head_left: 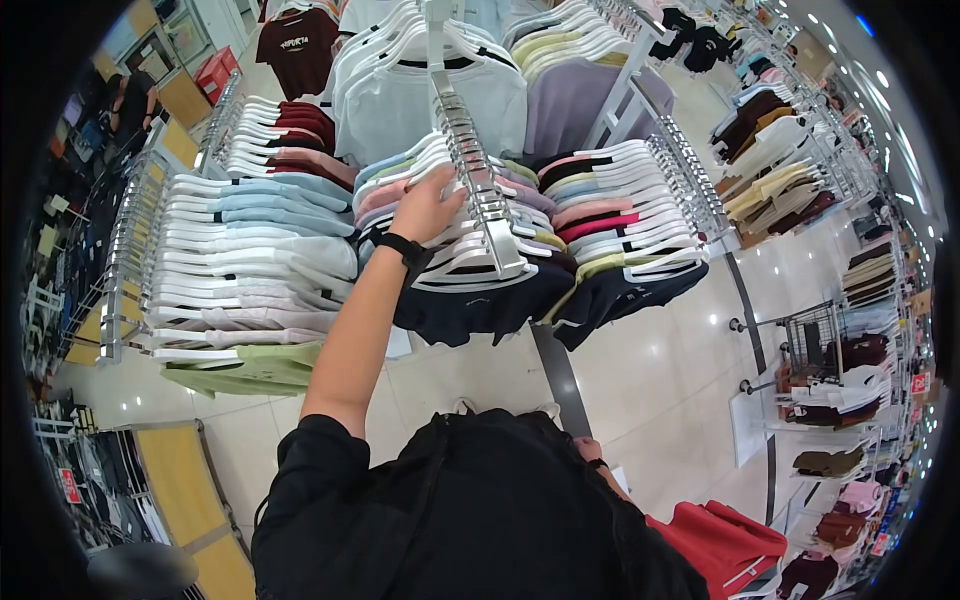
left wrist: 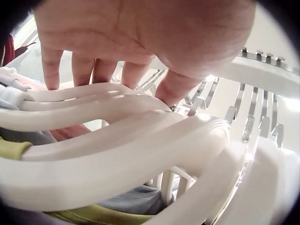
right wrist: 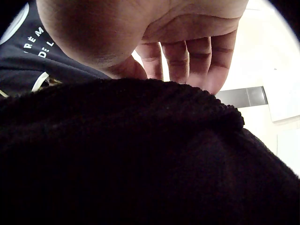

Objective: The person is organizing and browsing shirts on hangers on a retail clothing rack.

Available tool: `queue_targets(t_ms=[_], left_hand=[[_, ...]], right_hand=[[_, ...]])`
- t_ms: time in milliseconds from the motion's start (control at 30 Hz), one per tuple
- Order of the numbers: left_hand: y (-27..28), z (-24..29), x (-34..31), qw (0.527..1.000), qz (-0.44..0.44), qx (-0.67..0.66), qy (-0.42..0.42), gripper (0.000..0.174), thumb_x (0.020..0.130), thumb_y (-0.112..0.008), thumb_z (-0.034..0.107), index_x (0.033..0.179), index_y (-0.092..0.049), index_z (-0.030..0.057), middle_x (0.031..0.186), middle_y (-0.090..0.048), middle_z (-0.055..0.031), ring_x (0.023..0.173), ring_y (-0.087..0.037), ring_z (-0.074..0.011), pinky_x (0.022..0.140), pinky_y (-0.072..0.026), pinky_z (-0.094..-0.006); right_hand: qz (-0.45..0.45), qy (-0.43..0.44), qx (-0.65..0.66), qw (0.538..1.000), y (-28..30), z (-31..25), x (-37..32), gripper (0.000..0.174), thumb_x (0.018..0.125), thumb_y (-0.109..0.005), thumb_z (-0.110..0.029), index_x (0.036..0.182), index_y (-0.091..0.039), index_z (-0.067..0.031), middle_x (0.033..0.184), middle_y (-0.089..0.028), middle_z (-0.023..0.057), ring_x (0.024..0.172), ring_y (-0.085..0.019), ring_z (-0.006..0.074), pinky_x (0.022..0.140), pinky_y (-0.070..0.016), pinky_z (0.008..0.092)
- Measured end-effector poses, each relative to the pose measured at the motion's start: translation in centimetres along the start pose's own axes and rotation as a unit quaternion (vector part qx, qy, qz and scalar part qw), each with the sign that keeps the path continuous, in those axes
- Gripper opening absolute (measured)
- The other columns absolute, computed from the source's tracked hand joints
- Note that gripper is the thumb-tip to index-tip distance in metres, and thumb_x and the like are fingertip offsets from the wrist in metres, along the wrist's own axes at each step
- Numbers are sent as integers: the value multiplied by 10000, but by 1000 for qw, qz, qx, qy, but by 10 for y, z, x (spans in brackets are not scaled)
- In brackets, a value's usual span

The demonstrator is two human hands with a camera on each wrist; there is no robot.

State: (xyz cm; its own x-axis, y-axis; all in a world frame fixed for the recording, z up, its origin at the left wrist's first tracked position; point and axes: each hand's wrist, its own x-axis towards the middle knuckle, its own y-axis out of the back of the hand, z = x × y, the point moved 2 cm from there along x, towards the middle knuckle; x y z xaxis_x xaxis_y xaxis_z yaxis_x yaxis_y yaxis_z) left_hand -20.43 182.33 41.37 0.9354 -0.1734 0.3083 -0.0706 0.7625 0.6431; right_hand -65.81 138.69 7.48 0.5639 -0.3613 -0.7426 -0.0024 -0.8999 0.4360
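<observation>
My left hand (head_left: 428, 205) reaches forward to the middle rail (head_left: 470, 150). In the left wrist view its spread fingers (left wrist: 91, 70) point down at the white hangers (left wrist: 108, 126), fingertips right at the rearmost ones. The thumb lies nearer their metal hooks (left wrist: 248, 126). Coloured tops hang from these hangers, with a dark navy T-shirt (head_left: 485, 305) at the near end. Low beside my body, the right hand (head_left: 588, 447) hangs with loosely bent fingers. Black fabric (right wrist: 117, 150) fills the lower right wrist view and overlaps that hand's fingertips.
Light blue and white tops (head_left: 285, 215) hang on the left rail, a green top (head_left: 240, 370) nearest. Another loaded rail (head_left: 690, 175) stands right. A red garment (head_left: 720, 545) is at lower right, a black wire cart (head_left: 810, 340) beyond it. Pale tiled floor (head_left: 640, 370) lies between.
</observation>
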Motion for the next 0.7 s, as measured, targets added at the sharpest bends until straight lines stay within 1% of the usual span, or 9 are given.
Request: queue_targets(t_ms=[67,100,233,300,333,400,433,667,700], left_hand=[[-1,-3,1,998,39,-9,-53,440,948,-725,284,1293,-673,16,1218,-705,-218,1116,-681,-382,983,-528,-436],[0,-7,-1,996,66,57,-38,465,933,-749,302,1296,-681,21,1283,-679,-258,1166,-667,-377,1002,-521,-436],[11,7,-2,993,66,85,-53,484,925,-766,323,1296,-688,22,1279,-676,-268,1181,-661,-392,1014,-518,-448],[14,14,1,997,-21,-1,79,461,911,-791,313,1262,-705,27,1233,-685,-243,1180,-657,-398,1005,-523,-459],[12,10,0,997,-19,-1,80,461,911,-791,313,1262,-705,27,1233,-685,-243,1180,-657,-398,1005,-523,-459],[5,-3,1,999,36,-10,7,452,899,-811,320,1231,-711,31,1206,-679,-226,1162,-658,-410,983,-533,-463],[6,-2,0,995,87,37,-37,459,883,-829,327,1223,-713,41,1207,-673,-220,1136,-666,-409,966,-538,-461],[7,-6,4,997,63,42,-27,476,865,-849,333,1196,-702,24,1158,-666,-220,1113,-664,-405,960,-536,-464],[8,-9,5,998,53,40,-3,486,864,-850,338,1191,-700,12,1145,-682,-225,1101,-673,-402,952,-539,-462]], right_hand=[[10,-15,-3,1000,1,-2,-1,209,996,-629,-183,1115,-713,-33,822,-719,81,611,-663,162,516,-528,313],[11,-14,-2,1000,2,-3,-1,209,996,-629,-183,1115,-713,-33,822,-719,81,611,-663,162,516,-528,313],[3,-9,12,1000,-2,6,2,208,994,-629,-182,1115,-717,-36,817,-719,80,603,-658,160,507,-524,314],[1,-12,10,1000,-1,2,0,208,994,-629,-181,1116,-717,-38,815,-719,80,603,-656,158,505,-523,314],[5,-14,6,1000,-1,-2,-3,210,991,-629,-181,1118,-718,-39,815,-718,78,606,-656,156,509,-524,312],[10,-14,3,1000,0,-6,0,213,988,-630,-181,1119,-720,-40,815,-718,76,609,-655,153,512,-525,311],[7,-10,-1,1000,-1,-3,2,215,988,-630,-181,1121,-723,-40,815,-718,75,612,-657,154,514,-527,313],[9,-11,-12,1000,0,-5,-1,221,986,-637,-182,1120,-732,-34,812,-715,78,619,-667,164,524,-541,321],[9,-11,-15,1000,0,-5,-1,220,985,-638,-179,1118,-732,-31,813,-715,80,615,-667,166,523,-542,323]])
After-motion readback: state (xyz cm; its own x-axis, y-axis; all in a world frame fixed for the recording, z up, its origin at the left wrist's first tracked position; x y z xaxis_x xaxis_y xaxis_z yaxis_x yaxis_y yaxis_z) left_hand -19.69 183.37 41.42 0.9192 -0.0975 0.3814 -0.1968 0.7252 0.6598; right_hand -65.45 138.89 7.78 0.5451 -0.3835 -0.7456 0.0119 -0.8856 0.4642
